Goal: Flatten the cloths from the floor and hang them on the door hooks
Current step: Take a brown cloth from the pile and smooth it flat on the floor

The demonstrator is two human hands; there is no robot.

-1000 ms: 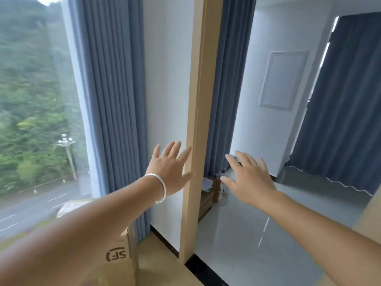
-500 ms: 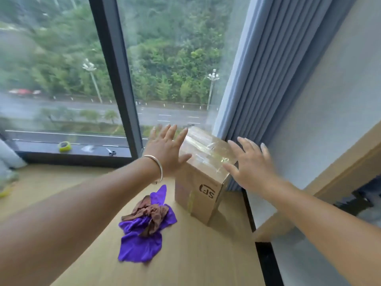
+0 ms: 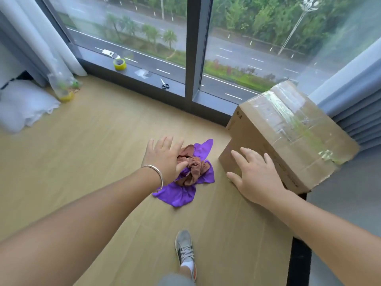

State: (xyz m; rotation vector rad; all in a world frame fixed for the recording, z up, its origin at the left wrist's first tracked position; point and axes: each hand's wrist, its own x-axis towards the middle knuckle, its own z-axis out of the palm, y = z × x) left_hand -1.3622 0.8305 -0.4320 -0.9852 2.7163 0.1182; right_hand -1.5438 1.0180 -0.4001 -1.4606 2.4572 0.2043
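Note:
Two crumpled cloths lie in a heap on the wooden floor: a brown cloth (image 3: pixel 192 167) bunched on top of a purple cloth (image 3: pixel 179 196). My left hand (image 3: pixel 165 158), with a silver bracelet at the wrist, hovers over the left edge of the heap, fingers spread and holding nothing. My right hand (image 3: pixel 254 175) is stretched out flat to the right of the cloths, in front of a cardboard box, also empty. No door or hooks are in view.
A taped cardboard box (image 3: pixel 288 133) stands right of the cloths by a blue curtain (image 3: pixel 354 104). Scissors (image 3: pixel 165 84) and a yellow tape roll (image 3: pixel 119 64) lie on the window sill. A white pillow (image 3: pixel 22 106) sits at left. My shoe (image 3: pixel 184 249) is below the heap.
The view swung from the doorway and curtains down to the floor by the window. The cloth heap came into sight and both outstretched hands now reach lower, close above it.

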